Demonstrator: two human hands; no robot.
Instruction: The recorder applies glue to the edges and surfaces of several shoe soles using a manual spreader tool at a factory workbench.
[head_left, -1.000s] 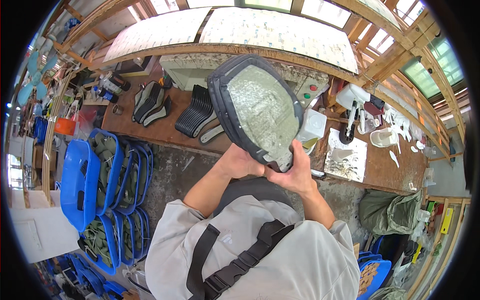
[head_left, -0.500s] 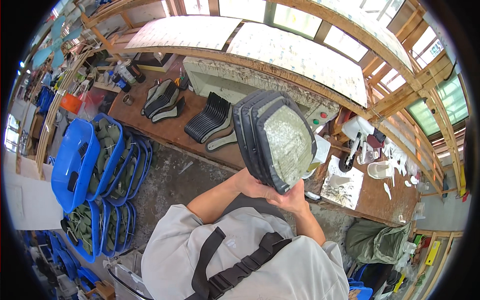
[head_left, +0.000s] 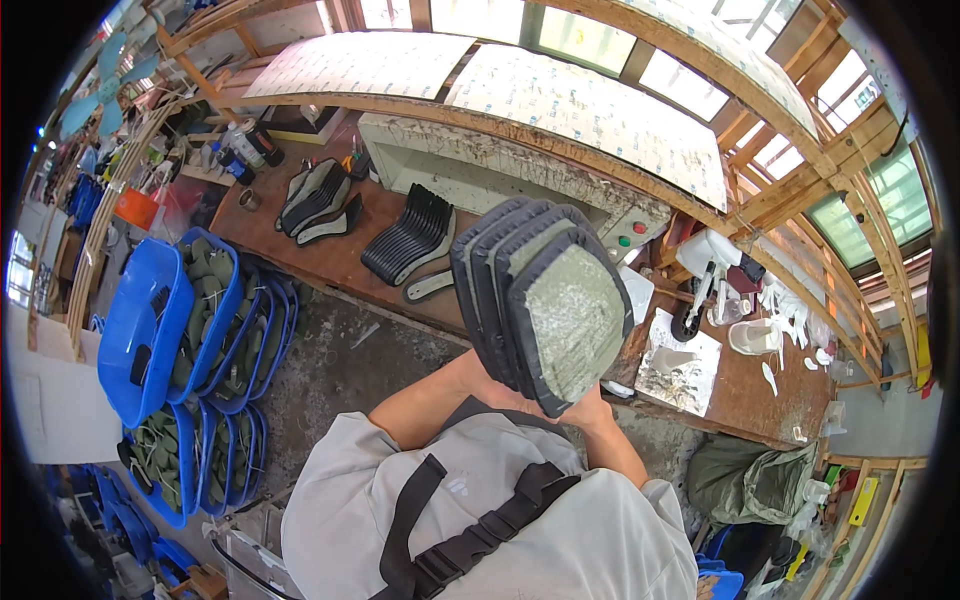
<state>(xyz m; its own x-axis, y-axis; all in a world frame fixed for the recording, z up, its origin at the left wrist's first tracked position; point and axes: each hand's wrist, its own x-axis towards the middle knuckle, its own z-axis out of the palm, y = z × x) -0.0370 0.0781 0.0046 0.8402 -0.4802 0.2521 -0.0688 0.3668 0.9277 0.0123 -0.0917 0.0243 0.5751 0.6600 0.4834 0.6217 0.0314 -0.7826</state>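
Observation:
Both my hands hold a stack of padded-looking pieces (head_left: 572, 320) with dark rims and grey-green faces, raised in front of my chest. My left hand (head_left: 488, 386) grips the lower left of the stack, and my right hand (head_left: 592, 408) its lower right. Most of the fingers are hidden under the pieces. On the brown workbench (head_left: 300, 262) beyond, a row of curved black pieces (head_left: 408, 238) stands packed together. Beside it lies a loose curved piece (head_left: 430, 286) with a pale face. A smaller group of similar pieces (head_left: 315, 197) sits farther left.
Blue tubs (head_left: 135, 340) stacked at left hold green pieces (head_left: 207, 290). A pale metal machine housing (head_left: 490, 165) with red and green buttons stands behind the bench. To the right are a tape dispenser (head_left: 690, 312), a plastic container (head_left: 755, 337) and a green sack (head_left: 745, 480).
The held stack has come slightly lower and closer to me, and its pieces are fanned farther apart. Both hands have stayed on it and are now more covered by it.

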